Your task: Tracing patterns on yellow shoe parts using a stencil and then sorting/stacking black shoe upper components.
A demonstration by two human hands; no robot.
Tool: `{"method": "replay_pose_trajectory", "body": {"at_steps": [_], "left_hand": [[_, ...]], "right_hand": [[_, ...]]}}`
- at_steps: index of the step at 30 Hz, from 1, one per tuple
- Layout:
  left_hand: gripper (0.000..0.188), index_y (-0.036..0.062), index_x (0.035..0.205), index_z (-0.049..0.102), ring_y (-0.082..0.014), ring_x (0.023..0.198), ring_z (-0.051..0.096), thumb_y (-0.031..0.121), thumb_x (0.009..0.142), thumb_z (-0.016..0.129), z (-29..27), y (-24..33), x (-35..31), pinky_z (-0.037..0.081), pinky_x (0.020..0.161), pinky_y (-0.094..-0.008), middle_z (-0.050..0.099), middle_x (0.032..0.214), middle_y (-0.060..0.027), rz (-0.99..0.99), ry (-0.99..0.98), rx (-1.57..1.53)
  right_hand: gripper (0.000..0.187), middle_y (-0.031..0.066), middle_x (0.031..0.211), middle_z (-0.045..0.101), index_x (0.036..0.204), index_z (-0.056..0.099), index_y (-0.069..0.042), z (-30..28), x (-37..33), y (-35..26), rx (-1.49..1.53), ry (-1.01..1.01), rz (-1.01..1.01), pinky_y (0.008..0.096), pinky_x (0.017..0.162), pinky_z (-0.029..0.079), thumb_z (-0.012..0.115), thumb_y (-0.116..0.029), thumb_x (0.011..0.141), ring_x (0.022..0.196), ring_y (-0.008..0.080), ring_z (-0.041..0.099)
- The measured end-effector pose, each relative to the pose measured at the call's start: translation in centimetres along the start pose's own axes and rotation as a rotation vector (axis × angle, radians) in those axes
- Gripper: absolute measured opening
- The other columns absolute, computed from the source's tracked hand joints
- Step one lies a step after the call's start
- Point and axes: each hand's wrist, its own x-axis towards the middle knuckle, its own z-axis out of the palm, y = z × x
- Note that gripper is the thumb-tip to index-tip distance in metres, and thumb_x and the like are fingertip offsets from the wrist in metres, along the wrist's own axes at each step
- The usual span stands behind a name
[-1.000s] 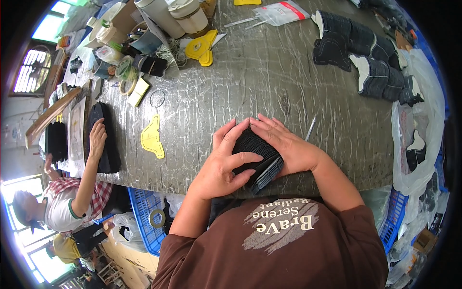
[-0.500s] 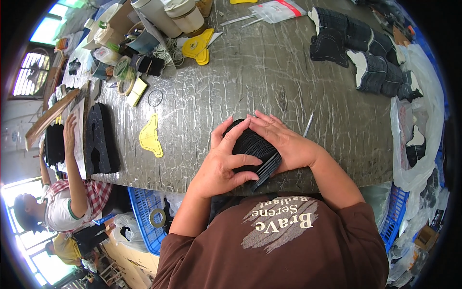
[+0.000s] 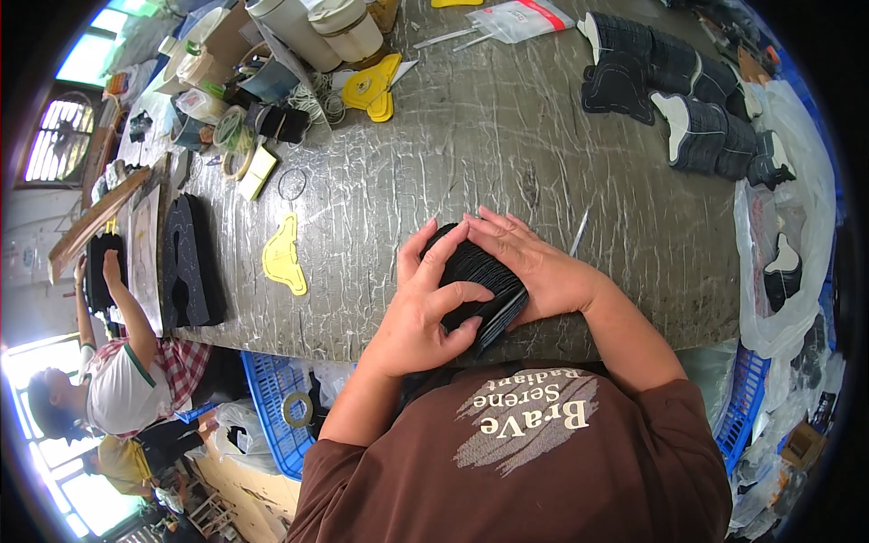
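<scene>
At the table's near edge, I hold a thick stack of thin black cut pieces (image 3: 477, 269) between both hands. My left hand (image 3: 421, 312) is curled against its left side, with the fingers over the edges and the thumb near the lower end. My right hand (image 3: 534, 267) wraps the right side, its fingertips meeting the left ones at the far end. The layers fan slightly toward my body. A yellow shaped template (image 3: 284, 256) lies to the left of my hands. Just beyond my right hand is a thin silvery pen-like stick (image 3: 579, 232).
Bundled dark pieces (image 3: 701, 136) lie at the far right beside a clear plastic bag (image 3: 787, 308). Tubs (image 3: 347, 32), tape rolls and yellow templates (image 3: 371, 86) crowd the far left. Black stacks (image 3: 192, 262) stand leftward, near a co-worker (image 3: 136, 362). A blue crate (image 3: 272, 398) sits below the table edge.
My left thumb has drawn in slightly along the stack's near end; both hands otherwise stay in place. The co-worker's raised arm has come down onto a black stack.
</scene>
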Motion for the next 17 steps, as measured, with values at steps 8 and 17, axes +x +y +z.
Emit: {"method": "replay_pose_trajectory", "body": {"at_steps": [8,17], "left_hand": [[0.029,0.0197,0.090,0.074,-0.0497,0.137,0.021,0.011,0.063,0.078,0.02,-0.21,-0.42,0.020,0.112,-0.0567,0.035,0.149,-0.0205,0.040,-0.007,0.016],[0.028,0.0163,0.089,0.075,-0.0465,0.137,0.023,0.020,0.062,0.080,-0.23,-0.41,-0.36,0.012,0.114,-0.0565,0.037,0.147,-0.0247,0.040,-0.031,-0.021]], "right_hand": [[0.132,0.0122,0.158,0.021,0.154,0.016,-0.016,0.10,-0.12,0.18,0.002,0.011,-0.014,0.0526,0.118,0.015,0.092,-0.033,0.047,0.146,0.0354,0.015],[0.131,0.0134,0.158,0.021,0.153,0.017,-0.016,0.13,0.00,0.19,-0.005,-0.009,0.003,0.0532,0.118,0.015,0.092,-0.032,0.047,0.146,0.0357,0.015]]}}
